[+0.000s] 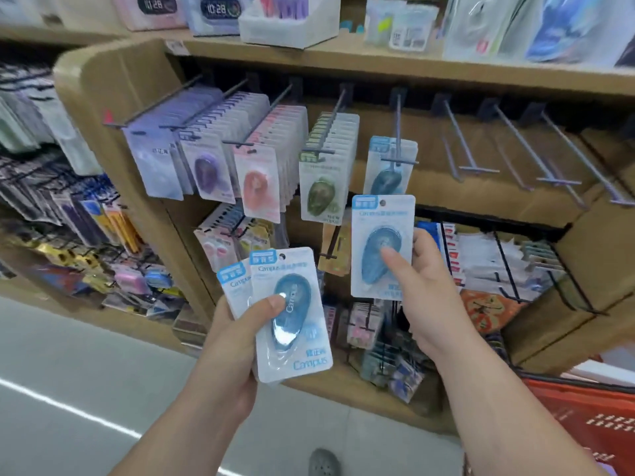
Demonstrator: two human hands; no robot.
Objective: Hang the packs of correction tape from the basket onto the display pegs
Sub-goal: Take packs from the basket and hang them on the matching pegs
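My left hand (237,331) grips a small stack of blue correction tape packs (292,314), thumb pressed on the front blister. My right hand (422,286) pinches a single blue pack (381,245) upright, thumb on its blister, just below a peg (398,132) where a few blue packs (390,166) hang. To the left, pegs carry rows of green packs (323,180), pink packs (261,180) and purple packs (206,166). The red basket (591,417) shows at the lower right corner.
Several bare pegs (474,146) jut out to the right of the blue ones. A wooden shelf (378,60) above holds clocks and boxes. Lower wire racks (508,266) hold other stationery. A shoe (323,462) stands on the grey floor.
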